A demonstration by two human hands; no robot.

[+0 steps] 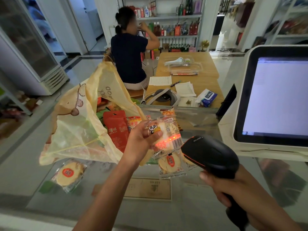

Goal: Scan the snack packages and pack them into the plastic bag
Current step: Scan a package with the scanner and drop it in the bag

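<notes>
Checkout scan
Left hand (pixel 143 139) is pinching snack package (pixel 168 134), plastic bag (pixel 80 130) just left; right hand (pixel 221 185) is gripping scanner (pixel 210 154).

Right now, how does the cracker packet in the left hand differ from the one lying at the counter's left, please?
The held cracker packet is raised in the left hand, its code lit red by the barcode scanner; the lying cracker packet rests flat on the counter, unlit. Both are clear-wrapped crackers.

Left hand (pixel 141 139), right hand (pixel 224 187) and forearms are bare.
</notes>
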